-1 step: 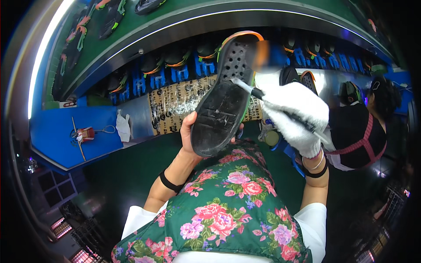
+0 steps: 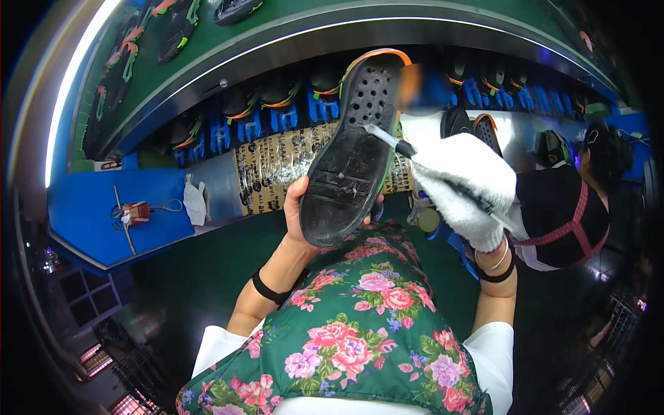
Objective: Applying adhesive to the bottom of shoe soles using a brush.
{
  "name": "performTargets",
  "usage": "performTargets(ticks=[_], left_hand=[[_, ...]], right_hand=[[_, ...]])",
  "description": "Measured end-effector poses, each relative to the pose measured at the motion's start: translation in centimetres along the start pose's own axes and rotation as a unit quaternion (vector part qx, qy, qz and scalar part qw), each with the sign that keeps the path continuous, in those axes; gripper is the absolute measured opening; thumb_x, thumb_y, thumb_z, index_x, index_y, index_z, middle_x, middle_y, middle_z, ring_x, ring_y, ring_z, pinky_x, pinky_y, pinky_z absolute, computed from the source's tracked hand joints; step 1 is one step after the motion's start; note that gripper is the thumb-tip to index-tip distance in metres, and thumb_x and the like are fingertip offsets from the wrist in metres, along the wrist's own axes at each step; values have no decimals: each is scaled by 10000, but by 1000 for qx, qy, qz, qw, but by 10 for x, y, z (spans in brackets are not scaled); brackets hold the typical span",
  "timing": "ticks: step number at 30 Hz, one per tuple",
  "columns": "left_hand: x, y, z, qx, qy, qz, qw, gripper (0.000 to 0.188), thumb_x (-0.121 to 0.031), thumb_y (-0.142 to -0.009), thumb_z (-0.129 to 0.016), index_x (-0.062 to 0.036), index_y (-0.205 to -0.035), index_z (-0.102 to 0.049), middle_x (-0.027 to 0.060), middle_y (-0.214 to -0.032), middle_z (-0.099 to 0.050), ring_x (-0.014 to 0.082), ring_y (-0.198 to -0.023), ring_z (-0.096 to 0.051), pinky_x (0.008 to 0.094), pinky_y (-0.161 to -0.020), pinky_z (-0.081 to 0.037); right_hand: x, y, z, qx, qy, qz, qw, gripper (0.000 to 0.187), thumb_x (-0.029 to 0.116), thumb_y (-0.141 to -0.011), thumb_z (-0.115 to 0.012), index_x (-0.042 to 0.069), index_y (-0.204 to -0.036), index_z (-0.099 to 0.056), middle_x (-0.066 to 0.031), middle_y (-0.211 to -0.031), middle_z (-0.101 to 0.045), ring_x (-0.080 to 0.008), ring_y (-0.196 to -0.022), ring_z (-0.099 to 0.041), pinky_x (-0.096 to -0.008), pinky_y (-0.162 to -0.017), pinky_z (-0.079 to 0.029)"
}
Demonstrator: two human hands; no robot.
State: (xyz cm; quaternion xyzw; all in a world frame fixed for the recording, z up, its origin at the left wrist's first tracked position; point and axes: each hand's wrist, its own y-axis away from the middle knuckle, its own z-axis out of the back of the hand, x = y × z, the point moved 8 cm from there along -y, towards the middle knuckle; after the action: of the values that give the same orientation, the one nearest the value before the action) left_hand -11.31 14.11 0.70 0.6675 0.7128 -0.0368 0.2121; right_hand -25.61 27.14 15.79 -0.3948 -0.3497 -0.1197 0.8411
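A black shoe sole is held up in front of me, its inner side facing me. One end is dotted with holes and edged in orange and green. My bare left hand is closed around the lower end, thumb on the left edge and fingertips showing at the right. In a white knit glove, my right hand grips a thin brush with a pale tip and a dark handle. That tip touches the sole just below the holes.
Behind the sole lies a taped cardboard strip on the bench. A row of shoes on blue holders stands beyond. A blue side table is at left, with a white glove beside it. At right sits another person, near a small jar.
My gloved right hand and the top of the sole have shifted very slightly left. Both holds are the same.
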Motion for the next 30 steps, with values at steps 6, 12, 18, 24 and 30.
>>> performTargets(ticks=[6, 12, 18, 24, 30], left_hand=[[-5, -7, -13, 33, 55, -20, 998, 899, -697, -941, -455, -24, -1534, -403, 304, -1429, -528, 486, -1132, -644, 623, -805, -598], [1, -6, -32, 79, 91, -36, 992, 909, -718, -950, -434, -7, -1517, -419, 289, -1401, -558, 463, -1107, -664, 643, -816, -592], [9, -3, -34, 79, 31, -36, 996, 929, -727, -943, -430, -3, -1524, -391, 286, -1362, -577, 439, -1022, -696, 569, -828, -610], [18, 1, -44, 101, 38, -12, 994, 950, -719, -919, -475, -4, -1536, -367, 283, -1384, -556, 429, -1038, -693, 562, -859, -603], [25, 4, -46, 116, 116, -11, 986, 929, -675, -906, -516, -22, -1549, -366, 302, -1441, -511, 484, -1113, -648, 596, -886, -577]], right_hand=[[23, 11, -9, 71, 95, 118, 986, 296, 0, -737, -804, 56, -1027, -785, -127, -1048, -767, -291, -952, -737, -383, -800, -576], [35, 18, -9, 100, 121, 151, 976, 340, 41, -753, -762, 40, -1093, -773, -148, -1123, -756, -317, -1036, -732, -412, -861, -585], [43, 22, -4, 91, 134, 153, 975, 355, 45, -711, -740, 27, -1064, -774, -137, -1114, -753, -309, -1030, -730, -413, -880, -586], [52, 28, 7, 142, 148, 178, 962, 401, 64, -718, -732, 10, -1114, -745, -153, -1182, -724, -317, -1087, -716, -425, -931, -597], [58, 37, 18, 136, 107, 196, 965, 382, 58, -714, -722, 20, -1093, -746, -124, -1193, -717, -306, -1095, -702, -413, -914, -603]])
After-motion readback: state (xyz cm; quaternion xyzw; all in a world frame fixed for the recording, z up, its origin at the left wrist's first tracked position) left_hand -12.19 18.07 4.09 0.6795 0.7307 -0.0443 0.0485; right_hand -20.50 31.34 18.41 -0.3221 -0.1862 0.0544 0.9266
